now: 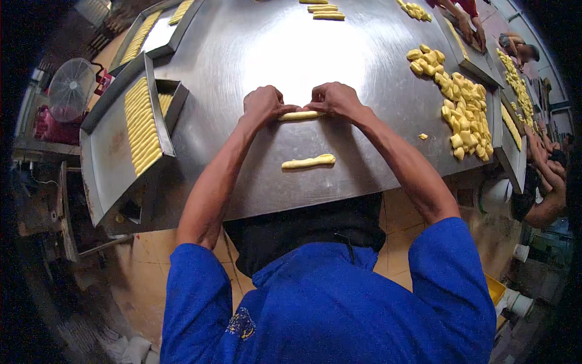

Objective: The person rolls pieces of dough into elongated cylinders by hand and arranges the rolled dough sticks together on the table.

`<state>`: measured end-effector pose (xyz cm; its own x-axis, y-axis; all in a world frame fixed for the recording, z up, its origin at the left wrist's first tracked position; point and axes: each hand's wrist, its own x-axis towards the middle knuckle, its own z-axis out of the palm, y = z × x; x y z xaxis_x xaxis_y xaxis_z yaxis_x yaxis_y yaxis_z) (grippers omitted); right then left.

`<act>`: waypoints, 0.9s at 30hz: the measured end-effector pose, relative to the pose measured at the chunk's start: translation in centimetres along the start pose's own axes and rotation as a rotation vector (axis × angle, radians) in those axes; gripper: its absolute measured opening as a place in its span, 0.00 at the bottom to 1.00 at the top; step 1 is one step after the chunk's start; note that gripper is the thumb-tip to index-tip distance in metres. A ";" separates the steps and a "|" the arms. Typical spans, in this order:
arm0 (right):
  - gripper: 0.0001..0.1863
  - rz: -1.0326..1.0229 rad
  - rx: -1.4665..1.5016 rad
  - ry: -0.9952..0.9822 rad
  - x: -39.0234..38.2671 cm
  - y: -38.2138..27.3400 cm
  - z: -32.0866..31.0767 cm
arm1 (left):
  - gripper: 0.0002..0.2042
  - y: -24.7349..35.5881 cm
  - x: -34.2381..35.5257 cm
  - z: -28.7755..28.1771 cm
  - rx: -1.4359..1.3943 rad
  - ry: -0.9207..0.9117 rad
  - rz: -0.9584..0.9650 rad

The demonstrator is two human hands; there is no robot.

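Note:
A thin pale-yellow dough stick [301,115] lies crosswise on the steel table [260,194], held at its two ends by my left hand [264,106] and my right hand [332,100], whose fingers are curled onto it. Closer to me, a second dough stick [308,162], thicker at its right end, lies on the metal by itself.
Trays with dough sticks [109,173] stand at left beside a fan [71,88]. More sticks [327,16] lie at the back. Heaps of dough pieces [461,115] and further trays [509,164] are at right. Other people [548,188] work along the right side.

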<state>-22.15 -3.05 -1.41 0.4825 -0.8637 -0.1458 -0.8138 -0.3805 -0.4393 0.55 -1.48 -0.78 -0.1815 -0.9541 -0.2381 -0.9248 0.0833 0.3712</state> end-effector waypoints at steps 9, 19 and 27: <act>0.25 0.022 0.024 0.076 -0.5 0.7 1.0 | 0.36 -0.3 -1.6 1.0 0.089 0.165 -0.055; 0.13 -0.191 0.363 0.214 -3.6 2.1 1.0 | 0.18 -2.7 -5.1 1.8 -0.441 0.311 0.071; 0.11 -0.103 0.325 0.120 -5.3 -0.4 1.0 | 0.17 -1.5 -6.0 0.5 -0.526 0.109 0.216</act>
<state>-24.04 1.97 -1.36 0.4994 -0.8663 0.0106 -0.6079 -0.3592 -0.7081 2.81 4.23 -0.35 -0.2866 -0.9578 -0.0236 -0.5748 0.1522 0.8040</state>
